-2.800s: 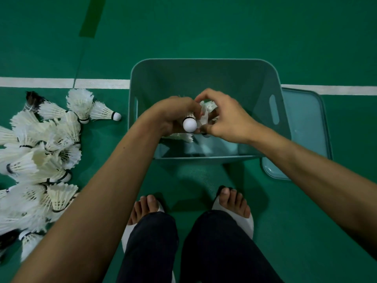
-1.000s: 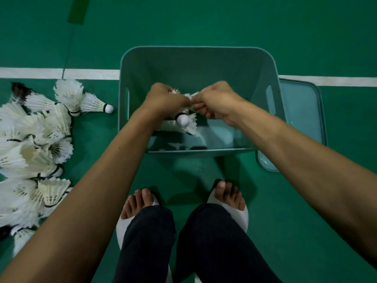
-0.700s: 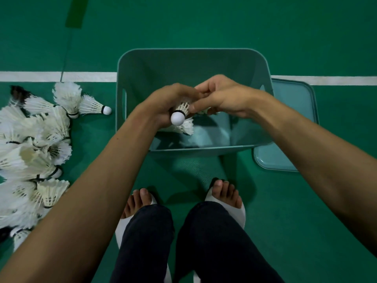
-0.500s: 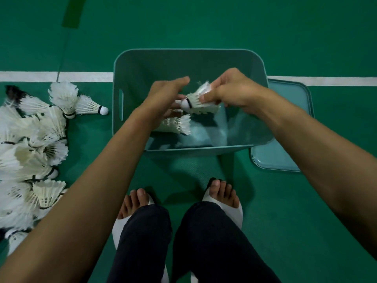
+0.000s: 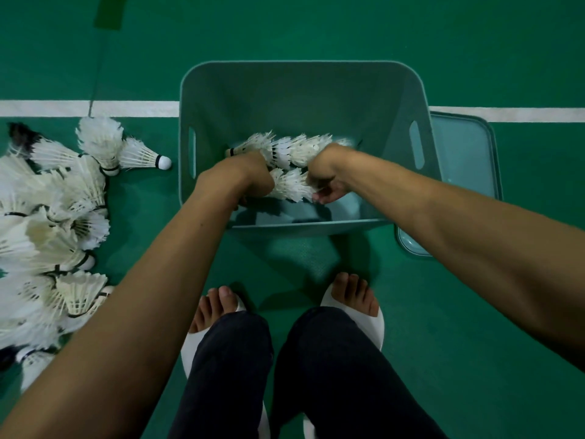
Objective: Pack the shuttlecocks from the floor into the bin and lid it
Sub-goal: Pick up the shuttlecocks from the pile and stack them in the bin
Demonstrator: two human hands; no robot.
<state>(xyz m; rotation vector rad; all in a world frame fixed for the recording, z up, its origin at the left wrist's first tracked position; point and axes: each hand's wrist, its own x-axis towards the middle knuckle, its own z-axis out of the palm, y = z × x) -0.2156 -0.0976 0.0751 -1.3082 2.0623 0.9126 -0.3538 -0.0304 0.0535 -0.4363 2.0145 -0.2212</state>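
Shuttlecocks point(image 5: 292, 186) in hands point(image 5: 243, 179) point(image 5: 327, 182), low inside bin point(image 5: 316, 99)

Green court floor point(image 5: 348, 30), white boundary line point(image 5: 95, 108), darker green strip point(image 5: 109, 11)

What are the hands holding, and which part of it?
A row of nested shuttlecocks inside the bin: the left hand grips its left end, the right hand its feathery right end.
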